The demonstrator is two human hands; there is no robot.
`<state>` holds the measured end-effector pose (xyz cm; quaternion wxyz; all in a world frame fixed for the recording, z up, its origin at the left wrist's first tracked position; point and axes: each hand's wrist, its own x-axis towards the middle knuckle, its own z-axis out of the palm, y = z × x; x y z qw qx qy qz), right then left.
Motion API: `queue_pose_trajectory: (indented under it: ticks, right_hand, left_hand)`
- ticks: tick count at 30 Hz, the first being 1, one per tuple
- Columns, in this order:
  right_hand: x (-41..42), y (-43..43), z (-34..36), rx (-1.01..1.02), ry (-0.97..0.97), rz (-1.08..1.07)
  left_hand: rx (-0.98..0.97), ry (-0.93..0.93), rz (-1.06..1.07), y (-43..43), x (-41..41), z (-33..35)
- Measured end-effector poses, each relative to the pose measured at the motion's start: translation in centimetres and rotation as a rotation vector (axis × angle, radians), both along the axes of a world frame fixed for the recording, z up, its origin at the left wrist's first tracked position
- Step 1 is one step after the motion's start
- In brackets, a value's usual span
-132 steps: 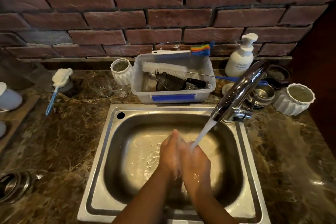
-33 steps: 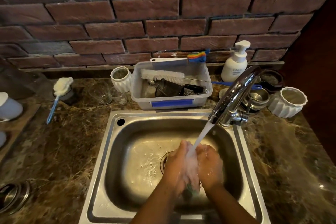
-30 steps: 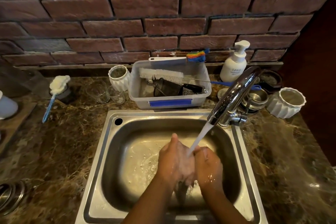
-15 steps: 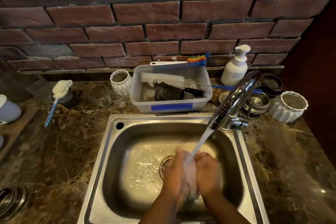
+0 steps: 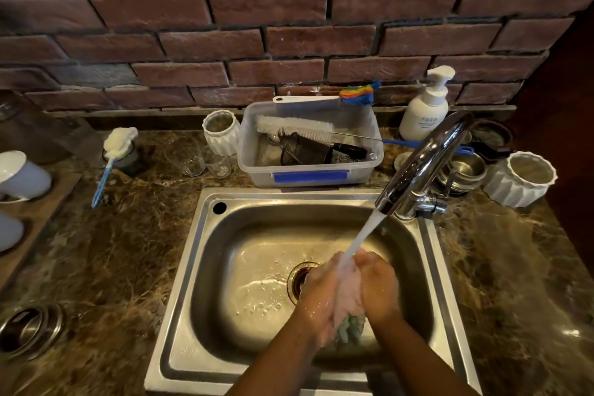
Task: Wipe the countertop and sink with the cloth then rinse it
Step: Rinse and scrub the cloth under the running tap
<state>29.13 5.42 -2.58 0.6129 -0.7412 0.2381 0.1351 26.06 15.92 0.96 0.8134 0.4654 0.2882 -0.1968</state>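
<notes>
Your left hand [image 5: 321, 294] and right hand [image 5: 377, 288] slid back toward the drain [image 5: 300, 280]; a green cloth [image 5: 348, 329] end now pokes out below your palms.

A home kitchen: steel sink [image 5: 180, 270], marble countertop [image 5: 106, 254], brick wall [image 5: 289, 42].

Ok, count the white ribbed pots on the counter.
2. One pot stands left of the plastic tub, behind the sink; the other pot sits at far right, beside the tap. None seems hidden.
</notes>
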Motion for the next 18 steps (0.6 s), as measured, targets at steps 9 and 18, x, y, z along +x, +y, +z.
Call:
queue_pose_trajectory:
  ticks: [9, 18]
  right_hand:
    - [-0.6, -0.1, 2.0, 0.259, 0.072, -0.028]
    - [-0.7, 0.4, 2.5, 0.112, -0.126, 0.008]
  left_hand:
    - [0.566, -0.286, -0.137, 2.7, 1.8, 0.1]
    - [0.607, -0.229, -0.037, 2.5, 2.0, -0.4]
